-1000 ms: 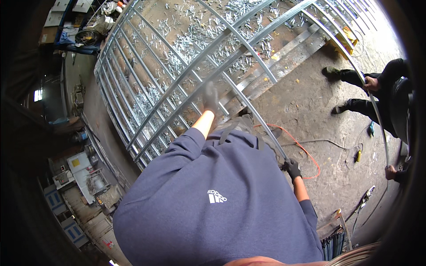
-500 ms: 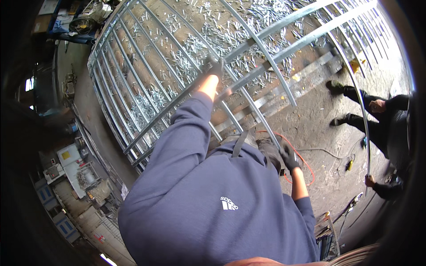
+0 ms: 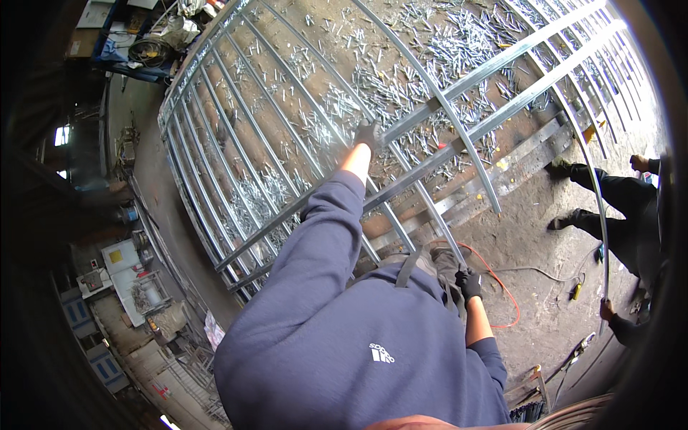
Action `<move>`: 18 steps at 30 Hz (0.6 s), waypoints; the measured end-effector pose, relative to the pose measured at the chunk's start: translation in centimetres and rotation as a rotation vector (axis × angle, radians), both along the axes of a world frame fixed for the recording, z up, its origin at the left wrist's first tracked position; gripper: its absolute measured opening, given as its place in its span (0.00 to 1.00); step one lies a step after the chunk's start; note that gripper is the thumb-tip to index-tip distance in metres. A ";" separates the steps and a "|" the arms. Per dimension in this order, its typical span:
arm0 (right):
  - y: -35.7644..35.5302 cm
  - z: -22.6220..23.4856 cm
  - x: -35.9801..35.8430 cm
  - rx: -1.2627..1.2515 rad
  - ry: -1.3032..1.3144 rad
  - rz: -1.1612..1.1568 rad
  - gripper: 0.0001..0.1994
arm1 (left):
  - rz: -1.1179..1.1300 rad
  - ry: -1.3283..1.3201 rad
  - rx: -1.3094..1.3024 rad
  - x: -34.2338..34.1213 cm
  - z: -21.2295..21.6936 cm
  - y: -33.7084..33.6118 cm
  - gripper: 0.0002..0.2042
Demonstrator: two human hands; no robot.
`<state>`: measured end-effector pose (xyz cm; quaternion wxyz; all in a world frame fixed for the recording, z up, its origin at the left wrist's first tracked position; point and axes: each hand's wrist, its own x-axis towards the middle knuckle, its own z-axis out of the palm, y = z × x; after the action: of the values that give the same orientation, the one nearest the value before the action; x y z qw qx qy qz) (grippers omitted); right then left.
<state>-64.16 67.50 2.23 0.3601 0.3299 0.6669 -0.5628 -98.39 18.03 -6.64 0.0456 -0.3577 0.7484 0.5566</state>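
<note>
A large frame of galvanized metal bars crossed by two long rails lies in front of me. My left hand (image 3: 368, 136), in a dark glove, is closed around a metal bar where it crosses the upper rail (image 3: 408, 123); the glove partly hides the crossing. Near my thigh, my right hand (image 3: 469, 282), also gloved, is closed at the near end of the metal bar (image 3: 438, 217). The lower rail (image 3: 423, 172) passes between my hands. The fingers' undersides are hidden in both hands.
Many loose metal pins (image 3: 401, 93) lie scattered under the frame. An orange hose (image 3: 510, 294) curves over the floor by my right hand. At right, a co-worker's hand (image 3: 608, 309) holds the end of a long curved bar (image 3: 600, 208). A cluttered bench (image 3: 132, 276) stands at left.
The whole view has shifted, with the frame appearing lower and farther right. My right hand has come onto the bar's near end. The co-worker's other hand has moved up.
</note>
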 end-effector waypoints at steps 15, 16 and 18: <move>-0.4 -2.3 -0.6 -0.363 -0.056 -0.212 0.07 | 0.057 0.045 -0.099 -0.2 -0.9 0.1 0.18; -0.9 -2.2 -1.2 -0.278 0.008 -0.108 0.05 | 0.047 0.102 -0.136 -0.2 -0.4 0.0 0.18; -2.3 -2.1 -2.6 -0.114 0.091 0.100 0.05 | 0.051 0.105 -0.183 -0.1 1.0 0.2 0.18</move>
<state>-66.73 65.15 0.09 0.3752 0.2491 0.6651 -0.5956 -98.47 18.28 -5.69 -0.0408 -0.3494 0.7882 0.5050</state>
